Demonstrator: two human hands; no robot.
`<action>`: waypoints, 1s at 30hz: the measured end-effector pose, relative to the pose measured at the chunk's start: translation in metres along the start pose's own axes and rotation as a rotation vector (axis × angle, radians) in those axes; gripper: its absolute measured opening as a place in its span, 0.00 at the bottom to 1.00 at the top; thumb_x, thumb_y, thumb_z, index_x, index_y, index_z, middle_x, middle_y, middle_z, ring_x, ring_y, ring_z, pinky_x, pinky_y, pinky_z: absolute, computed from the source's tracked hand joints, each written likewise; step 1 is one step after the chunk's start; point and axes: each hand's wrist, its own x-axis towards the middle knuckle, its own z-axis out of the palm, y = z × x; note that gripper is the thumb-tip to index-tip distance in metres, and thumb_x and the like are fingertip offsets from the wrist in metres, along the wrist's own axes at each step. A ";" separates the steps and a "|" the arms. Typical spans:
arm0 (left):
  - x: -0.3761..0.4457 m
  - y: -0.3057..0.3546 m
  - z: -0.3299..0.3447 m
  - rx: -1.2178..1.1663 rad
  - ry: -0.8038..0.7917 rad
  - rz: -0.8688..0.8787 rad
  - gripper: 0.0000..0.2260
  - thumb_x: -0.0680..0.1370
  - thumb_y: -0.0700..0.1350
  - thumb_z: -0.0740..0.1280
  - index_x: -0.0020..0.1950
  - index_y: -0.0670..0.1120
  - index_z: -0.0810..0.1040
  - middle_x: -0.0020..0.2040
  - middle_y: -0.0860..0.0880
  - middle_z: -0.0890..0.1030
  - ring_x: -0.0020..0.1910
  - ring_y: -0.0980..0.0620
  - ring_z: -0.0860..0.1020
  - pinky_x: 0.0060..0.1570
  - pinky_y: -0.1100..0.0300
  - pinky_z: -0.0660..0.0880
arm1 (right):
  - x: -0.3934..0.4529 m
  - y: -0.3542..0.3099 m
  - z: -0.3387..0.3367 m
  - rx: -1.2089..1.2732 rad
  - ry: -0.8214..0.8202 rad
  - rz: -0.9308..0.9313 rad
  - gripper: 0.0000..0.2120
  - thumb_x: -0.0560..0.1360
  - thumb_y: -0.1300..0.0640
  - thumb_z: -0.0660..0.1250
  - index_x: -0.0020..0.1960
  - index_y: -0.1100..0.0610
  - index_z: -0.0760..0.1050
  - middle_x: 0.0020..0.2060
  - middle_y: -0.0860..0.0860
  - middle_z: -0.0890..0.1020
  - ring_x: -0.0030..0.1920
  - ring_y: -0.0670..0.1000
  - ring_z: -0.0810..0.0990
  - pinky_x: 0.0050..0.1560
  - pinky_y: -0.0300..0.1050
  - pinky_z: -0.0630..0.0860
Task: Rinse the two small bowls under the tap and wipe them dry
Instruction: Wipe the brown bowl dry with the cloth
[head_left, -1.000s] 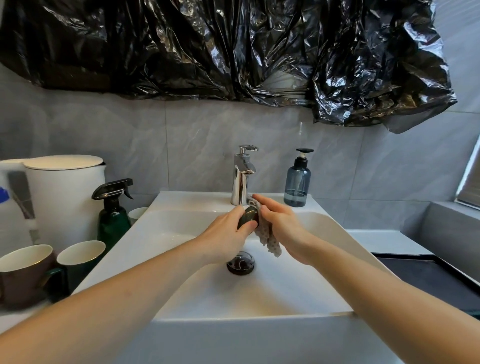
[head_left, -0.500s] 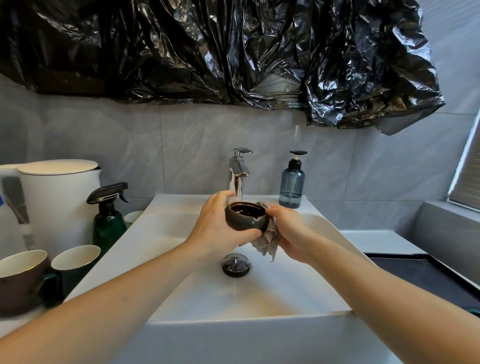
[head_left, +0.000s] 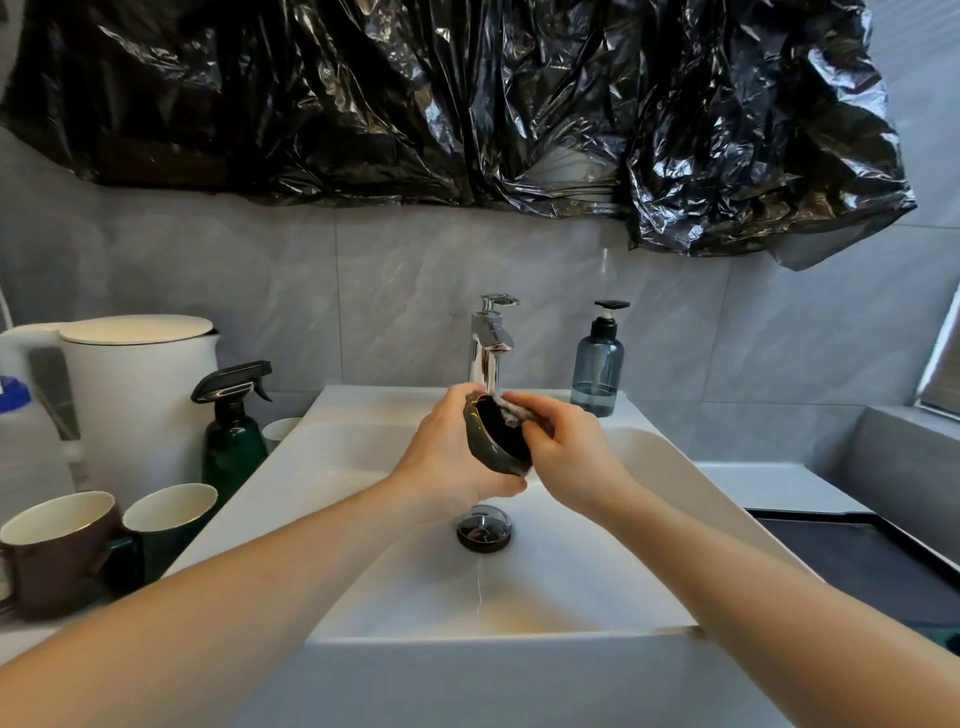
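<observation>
The small dark bowl (head_left: 496, 439) sits tilted above the white sink (head_left: 649, 467), just before the tap (head_left: 491, 343). The left hand (head_left: 449, 460) grips its outside; the right hand (head_left: 569, 457) pinches a pale cloth (head_left: 511, 413) into its opening.

No readable text anywhere at the sink.

The soap dispenser (head_left: 597, 366), the green spray bottle (head_left: 232, 441), the white kettle (head_left: 137, 395) and the two mugs (head_left: 57, 545) show plain surfaces with no label, brand or number that can be made out. A white container (head_left: 21, 452) at the left edge carries a blue patch, too blurred to tell whether it holds lettering.
</observation>
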 end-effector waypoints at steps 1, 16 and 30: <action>0.000 0.000 0.000 0.024 -0.001 0.004 0.43 0.56 0.51 0.84 0.68 0.57 0.70 0.58 0.59 0.81 0.57 0.57 0.81 0.54 0.59 0.80 | -0.002 -0.002 0.002 -0.021 0.002 -0.043 0.20 0.84 0.62 0.59 0.72 0.48 0.78 0.62 0.48 0.83 0.59 0.47 0.81 0.52 0.28 0.77; 0.005 -0.007 -0.007 0.139 0.025 0.125 0.48 0.56 0.50 0.80 0.74 0.54 0.65 0.63 0.56 0.78 0.61 0.52 0.77 0.60 0.51 0.78 | -0.009 -0.012 -0.006 -0.015 -0.287 0.007 0.20 0.81 0.65 0.55 0.63 0.51 0.80 0.23 0.43 0.76 0.25 0.48 0.72 0.31 0.46 0.72; 0.008 -0.001 -0.021 0.151 0.059 0.232 0.49 0.61 0.45 0.84 0.77 0.54 0.63 0.68 0.57 0.74 0.64 0.58 0.73 0.58 0.71 0.69 | -0.004 -0.009 -0.017 0.189 0.097 -0.046 0.21 0.81 0.67 0.57 0.57 0.49 0.85 0.40 0.53 0.87 0.37 0.50 0.84 0.39 0.44 0.82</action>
